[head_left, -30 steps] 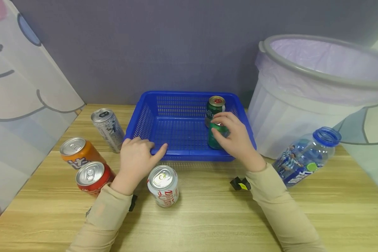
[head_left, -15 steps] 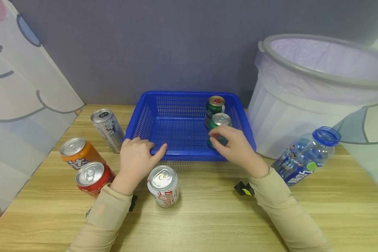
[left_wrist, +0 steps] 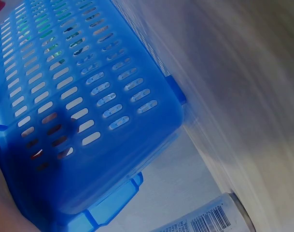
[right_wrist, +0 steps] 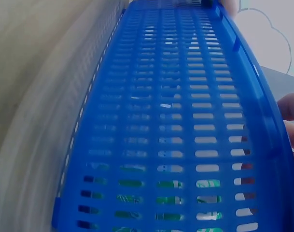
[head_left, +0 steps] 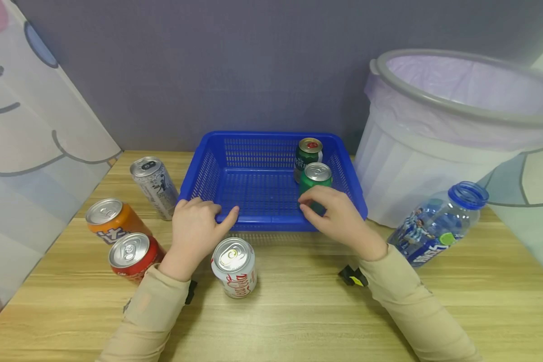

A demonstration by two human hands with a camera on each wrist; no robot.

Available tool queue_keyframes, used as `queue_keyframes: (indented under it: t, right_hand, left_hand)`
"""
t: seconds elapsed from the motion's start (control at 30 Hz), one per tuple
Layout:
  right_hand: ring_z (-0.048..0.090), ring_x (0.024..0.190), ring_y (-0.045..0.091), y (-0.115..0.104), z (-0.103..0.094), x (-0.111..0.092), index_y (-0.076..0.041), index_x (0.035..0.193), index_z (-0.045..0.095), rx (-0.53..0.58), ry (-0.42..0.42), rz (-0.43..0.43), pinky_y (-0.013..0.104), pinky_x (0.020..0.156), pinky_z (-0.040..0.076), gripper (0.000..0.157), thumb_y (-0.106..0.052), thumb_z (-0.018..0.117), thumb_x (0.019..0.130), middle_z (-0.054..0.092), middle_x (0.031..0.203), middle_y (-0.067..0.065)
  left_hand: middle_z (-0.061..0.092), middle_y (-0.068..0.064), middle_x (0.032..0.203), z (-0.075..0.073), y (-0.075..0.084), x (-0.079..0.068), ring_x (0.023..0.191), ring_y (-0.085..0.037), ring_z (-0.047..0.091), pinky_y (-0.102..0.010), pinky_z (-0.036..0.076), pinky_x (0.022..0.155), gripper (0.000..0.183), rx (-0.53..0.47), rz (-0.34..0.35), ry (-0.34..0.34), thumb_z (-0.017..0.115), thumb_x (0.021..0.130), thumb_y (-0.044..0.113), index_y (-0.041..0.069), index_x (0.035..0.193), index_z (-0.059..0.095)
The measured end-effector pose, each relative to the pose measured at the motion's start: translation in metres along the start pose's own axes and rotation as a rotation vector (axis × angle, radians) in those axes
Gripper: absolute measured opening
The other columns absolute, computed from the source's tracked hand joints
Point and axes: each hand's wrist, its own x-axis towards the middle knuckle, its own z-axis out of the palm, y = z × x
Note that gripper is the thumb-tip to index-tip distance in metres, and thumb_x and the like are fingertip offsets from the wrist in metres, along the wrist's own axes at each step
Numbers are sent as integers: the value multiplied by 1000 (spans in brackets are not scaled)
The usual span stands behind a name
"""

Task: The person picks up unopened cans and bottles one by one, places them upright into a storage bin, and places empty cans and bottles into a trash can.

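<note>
A blue plastic basket (head_left: pixel 264 221) sits at the back of the table. My left hand (head_left: pixel 195 235) grips its front-left corner, fingers hooked over the rim and thumb stretched along the front. Inside, on the right, stands a green can (head_left: pixel 317 176) with a silver top. Behind it is a darker green can (head_left: pixel 304 158). Over the front-right rim, my right hand (head_left: pixel 341 218) hovers with loosely bent fingers in front of the nearer green can, covering its lower part. In the right wrist view its fingertips (right_wrist: pixel 291 108) show beyond the rim, holding nothing.
Left of the basket stand a slim silver can (head_left: pixel 156 187), an orange can (head_left: pixel 117 220) and a red can (head_left: pixel 136 255). A white Coca-Cola can (head_left: pixel 234 269) is in front. On the right are a clear blue-rimmed bottle (head_left: pixel 439 229) and a lined bin (head_left: pixel 389 166).
My right hand has come off the nearer green can and drawn back toward the front rim, uncovering the can's top. The left hand and basket have stayed put.
</note>
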Motion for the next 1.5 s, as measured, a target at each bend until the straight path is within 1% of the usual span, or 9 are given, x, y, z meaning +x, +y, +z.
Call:
queue_keyframes:
  t: [0.2, 0.3, 0.4, 0.53, 0.83, 0.9, 1.23, 1.33, 1.5]
  right_hand:
    - [62, 81, 15, -7, 7, -1, -6, 89, 66, 29, 18, -88, 33, 75, 52, 12, 0, 67, 79, 67, 84, 3]
    - [63, 84, 17, -12, 11, -2, -5, 89, 67, 38, 16, -140, 33, 78, 52, 12, -1, 68, 78, 68, 86, 4]
    - [63, 87, 19, -16, 16, -2, -5, 89, 67, 47, 16, -175, 33, 80, 52, 13, -2, 68, 77, 68, 88, 4]
    - [63, 88, 19, -20, 18, -3, -4, 90, 67, 83, 18, -198, 33, 81, 51, 13, -1, 68, 77, 68, 89, 4]
    - [62, 88, 18, -26, 22, -4, -5, 91, 66, 149, -14, -243, 31, 82, 51, 13, 0, 66, 79, 68, 89, 3]
    - [62, 88, 17, -28, 23, -4, -5, 90, 66, 163, -23, -252, 30, 83, 51, 10, -2, 66, 81, 68, 89, 3]
    - [63, 88, 15, -32, 30, -4, -6, 90, 66, 233, -67, -358, 24, 85, 49, 5, -8, 62, 86, 67, 88, 4]
    - [64, 87, 15, -33, 33, -5, -5, 90, 65, 249, -79, -387, 23, 85, 50, 5, -6, 63, 86, 67, 88, 4]
    - [64, 87, 14, -37, 36, -6, -4, 92, 66, 262, -125, -394, 22, 86, 50, 10, 0, 65, 82, 67, 89, 4]
  left_hand:
    - [66, -7, 61, -1, 1, 0, 58, -28, 55, -39, 36, 61, 52, 0, -1, -6, 52, 84, 49, 3, 68, 71]
    - [66, -7, 61, -2, 1, 1, 59, -28, 55, -39, 36, 61, 52, 0, -2, -14, 53, 85, 49, 3, 68, 71]
    - [66, -7, 61, -2, 1, 1, 59, -28, 55, -39, 36, 61, 52, 0, -3, -20, 53, 85, 49, 3, 68, 71]
    - [66, -8, 61, -2, 1, 1, 59, -28, 56, -39, 37, 61, 51, -3, -1, -20, 53, 85, 49, 3, 68, 71]
    - [65, -8, 61, -2, 1, 1, 58, -28, 55, -39, 37, 61, 52, -3, 1, -12, 53, 85, 49, 3, 68, 71]
    - [65, -8, 61, -2, 1, 1, 59, -28, 56, -39, 37, 61, 52, -1, 0, -14, 53, 85, 49, 3, 68, 71]
    - [66, -8, 61, -2, 0, 0, 59, -29, 56, -39, 36, 61, 52, 0, 1, -8, 52, 85, 49, 3, 69, 71]
    - [66, -8, 61, -1, 0, 0, 59, -28, 56, -39, 37, 61, 53, 1, 6, -3, 52, 85, 49, 3, 69, 72]
    - [67, -8, 63, -1, 0, 0, 60, -29, 57, -40, 37, 61, 53, 6, 7, -5, 51, 85, 50, 3, 70, 72]
